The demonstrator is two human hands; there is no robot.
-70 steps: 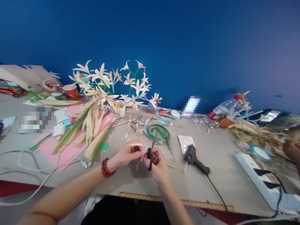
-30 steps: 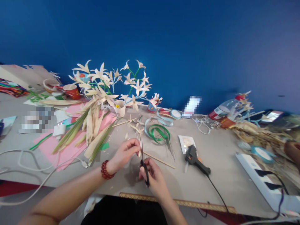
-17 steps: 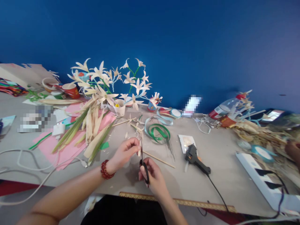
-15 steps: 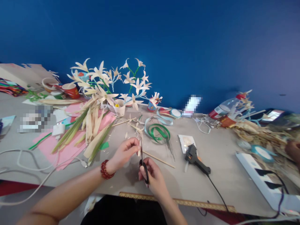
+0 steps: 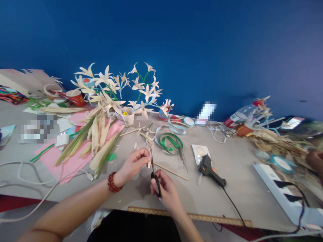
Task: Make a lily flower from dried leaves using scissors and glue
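My left hand (image 5: 133, 165), with a red beaded bracelet (image 5: 114, 182) at its wrist, pinches a small pale strip of corn husk (image 5: 149, 164) between thumb and fingertips. Black-handled scissors (image 5: 152, 175) are gripped in my right hand (image 5: 166, 191), blades pointing up and away from me. The blades lie right beside the husk strip; whether they touch it I cannot tell. Just beyond my hands are a small husk flower (image 5: 148, 138), pale scraps and a thin wooden stick (image 5: 173, 171).
Husk flowers (image 5: 108, 79) stand in cups at the back. Left lie corn husks (image 5: 99, 134) on pink paper (image 5: 50, 154). Green ribbon (image 5: 174, 143), a glue gun (image 5: 209, 168) and a power strip (image 5: 274, 191) are to the right. Another person's hand (image 5: 314, 159) shows at the right edge.
The scissors' handles have come closer together as my right hand's fingers draw in slightly. My left hand keeps its pinch on the husk strip in nearly the same place.
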